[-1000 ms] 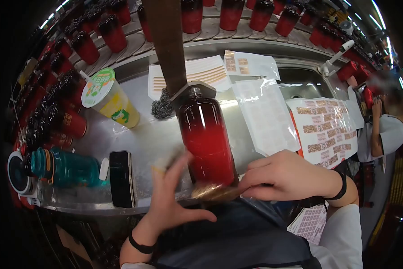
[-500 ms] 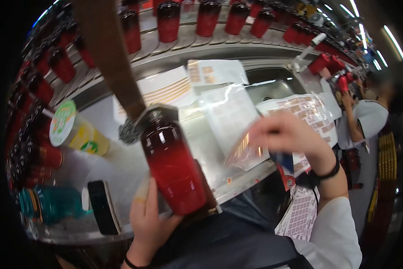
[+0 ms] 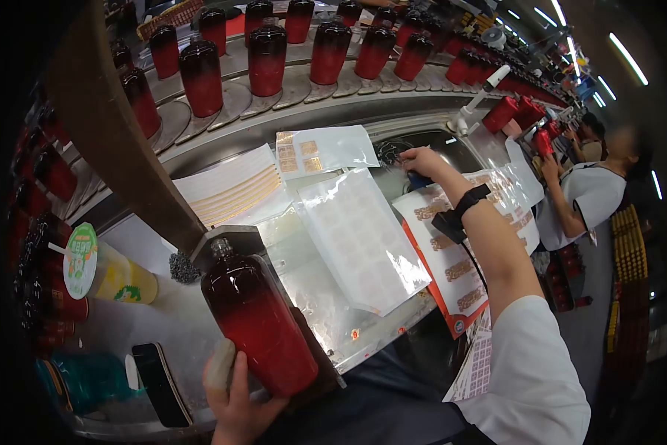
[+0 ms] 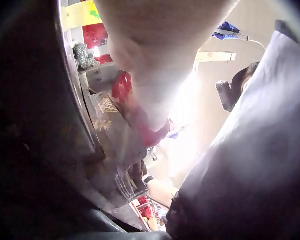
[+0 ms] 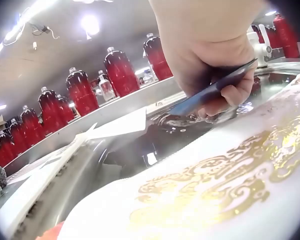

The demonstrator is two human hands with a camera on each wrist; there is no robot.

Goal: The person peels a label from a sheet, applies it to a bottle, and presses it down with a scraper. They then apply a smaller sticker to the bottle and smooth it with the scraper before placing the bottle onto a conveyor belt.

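A black-to-red glass bottle lies tilted in a dark cradle, its neck pointing away from me. My left hand holds the bottle's base end, with a pale cover on one finger. In the left wrist view, much of the bottle is hidden behind the hand. My right hand is stretched out to the sink and grips a flat blue scraper. In the right wrist view, the fingers curl under the scraper, close over the water. A white sheet with gold decals lies just below that hand.
Decal sheets cover the middle of the metal bench. A brown post rises beside the cradle. Left of it are a drink cup, steel wool, a phone and a teal bottle. Bottles line a conveyor behind; another person works at right.
My right hand has moved from the bottle's base out to the sink. The left hand has come onto the bottle's base end. The head view has turned to the right.
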